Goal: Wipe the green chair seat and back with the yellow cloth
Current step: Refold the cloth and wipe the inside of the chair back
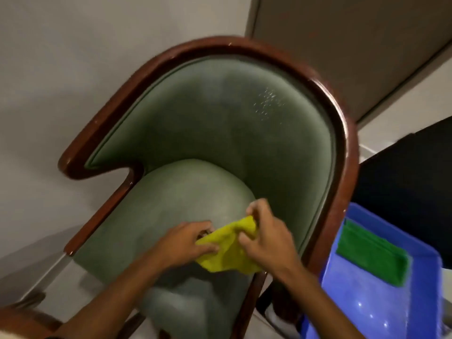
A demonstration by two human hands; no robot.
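A green upholstered chair with a dark red-brown wooden frame (342, 133) fills the view; its curved back (220, 123) carries pale specks at the upper right, and its rounded seat (176, 199) lies below. A crumpled yellow cloth (227, 250) hangs just above the right front of the seat. My left hand (186, 243) pinches the cloth's left edge. My right hand (266, 233) grips its upper right part. Both forearms reach in from the bottom of the view.
A blue plastic tub (381, 294) stands right of the chair with a folded green cloth (371, 253) inside. A black object (411, 182) sits behind the tub. Pale walls surround the chair, and another piece of wooden furniture (22, 316) shows at the lower left.
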